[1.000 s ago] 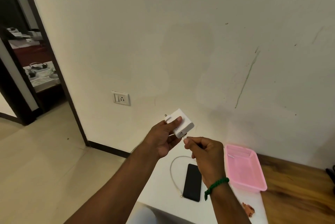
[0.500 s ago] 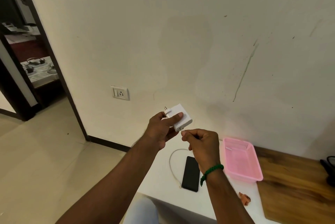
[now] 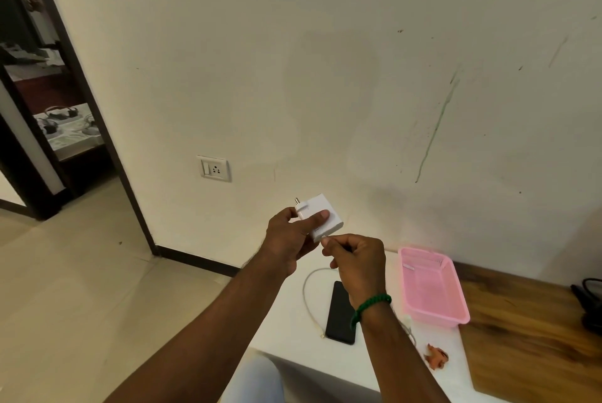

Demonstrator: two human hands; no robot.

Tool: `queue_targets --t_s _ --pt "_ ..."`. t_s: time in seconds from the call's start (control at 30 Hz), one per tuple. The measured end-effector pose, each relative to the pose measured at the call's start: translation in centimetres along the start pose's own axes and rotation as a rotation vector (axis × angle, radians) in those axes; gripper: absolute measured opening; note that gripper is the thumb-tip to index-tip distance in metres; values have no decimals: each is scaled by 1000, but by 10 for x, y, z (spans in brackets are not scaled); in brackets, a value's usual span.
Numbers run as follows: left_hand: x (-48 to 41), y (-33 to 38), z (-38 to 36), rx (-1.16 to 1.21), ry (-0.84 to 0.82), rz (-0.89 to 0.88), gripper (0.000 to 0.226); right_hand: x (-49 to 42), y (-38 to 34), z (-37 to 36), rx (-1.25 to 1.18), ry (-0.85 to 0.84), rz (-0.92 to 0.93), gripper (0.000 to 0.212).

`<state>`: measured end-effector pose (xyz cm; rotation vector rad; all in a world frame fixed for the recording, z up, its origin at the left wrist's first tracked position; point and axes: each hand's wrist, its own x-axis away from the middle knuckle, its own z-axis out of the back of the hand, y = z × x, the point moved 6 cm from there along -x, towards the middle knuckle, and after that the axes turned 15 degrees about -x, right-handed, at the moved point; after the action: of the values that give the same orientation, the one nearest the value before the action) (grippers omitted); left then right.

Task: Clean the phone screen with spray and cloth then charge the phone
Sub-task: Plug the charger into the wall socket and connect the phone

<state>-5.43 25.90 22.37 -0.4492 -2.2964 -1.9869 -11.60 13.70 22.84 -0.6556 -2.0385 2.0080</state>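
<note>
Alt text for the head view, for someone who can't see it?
The left hand holds a white charger while the right hand pinches the cable end at its port. Below, a black phone lies on a table near a pink basket; wall socket at left.

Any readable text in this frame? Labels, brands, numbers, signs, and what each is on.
None legible.
white charger in the left hand: blank faces, no marking visible.
cable pinched by the right hand: plain.
white sticker inside the pink basket: too small to read.
wall socket: no lettering visible.
phone: dark face, nothing shown.
</note>
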Motion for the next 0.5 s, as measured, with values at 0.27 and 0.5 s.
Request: queue_targets --t_s 0.27,0.5 --pt "-5 -1 3 33 -40 -8 36 0 -4 -8 -17 -22 16 19" --pt "-1 10 2 57 -157 -55 33 -2 -17 -17 -64 -27 73 16"
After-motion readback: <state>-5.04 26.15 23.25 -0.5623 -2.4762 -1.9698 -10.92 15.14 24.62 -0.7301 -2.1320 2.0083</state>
